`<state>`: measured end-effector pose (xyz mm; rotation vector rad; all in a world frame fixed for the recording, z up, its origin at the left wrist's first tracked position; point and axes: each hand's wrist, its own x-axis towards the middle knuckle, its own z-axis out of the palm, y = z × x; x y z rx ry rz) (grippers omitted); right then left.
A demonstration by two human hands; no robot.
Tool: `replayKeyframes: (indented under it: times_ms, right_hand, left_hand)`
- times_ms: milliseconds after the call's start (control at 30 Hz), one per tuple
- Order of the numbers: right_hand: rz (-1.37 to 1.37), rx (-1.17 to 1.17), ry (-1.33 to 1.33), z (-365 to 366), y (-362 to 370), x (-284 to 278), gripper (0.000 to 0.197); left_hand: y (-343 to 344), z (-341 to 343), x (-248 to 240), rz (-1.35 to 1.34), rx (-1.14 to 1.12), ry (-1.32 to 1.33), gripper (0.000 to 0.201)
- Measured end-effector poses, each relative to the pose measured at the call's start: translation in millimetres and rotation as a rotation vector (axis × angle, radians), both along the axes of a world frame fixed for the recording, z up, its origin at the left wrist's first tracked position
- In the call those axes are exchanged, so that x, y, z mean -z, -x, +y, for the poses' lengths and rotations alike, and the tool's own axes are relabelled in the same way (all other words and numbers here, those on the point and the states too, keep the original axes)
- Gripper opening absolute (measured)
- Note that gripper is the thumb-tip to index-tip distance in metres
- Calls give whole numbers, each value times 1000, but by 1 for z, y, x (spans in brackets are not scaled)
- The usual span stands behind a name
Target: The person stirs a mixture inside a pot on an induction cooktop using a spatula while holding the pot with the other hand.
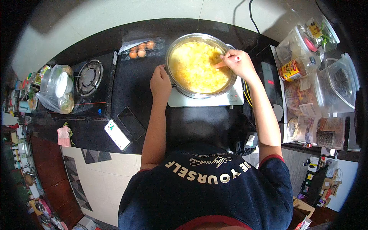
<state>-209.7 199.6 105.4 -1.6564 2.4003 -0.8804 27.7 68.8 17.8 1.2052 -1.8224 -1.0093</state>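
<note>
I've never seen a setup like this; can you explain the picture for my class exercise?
No machine here, only a person. A wide fisheye camera worn on the head looks down, so straight edges bend near the picture's rim. The bare right hand holds a wooden-looking utensil in yellow food inside a round metal pan. The bare left hand is at the pan's left side; its grip is hard to tell. The pan sits on a white portable cooktop. Packaged eggs and a phone lie on the black counter.
</note>
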Motion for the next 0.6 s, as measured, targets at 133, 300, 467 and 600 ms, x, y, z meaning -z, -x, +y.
replayKeyframes:
  times_ms: [133,300,467,600]
  right_hand:
    - [-513,20,38,9,3,10,23]
    - [-741,-16,71,8,-17,15,22]
    - [-956,38,115,0,-37,26,20]
    - [-1068,220,212,-3,-46,20,23]
  left_hand:
    - [1,-1,2,29,-4,44,33]
    - [0,0,1,17,-4,24,33]
    - [1,0,0,-10,-12,33,33]
    - [1,0,1,2,-9,35,33]
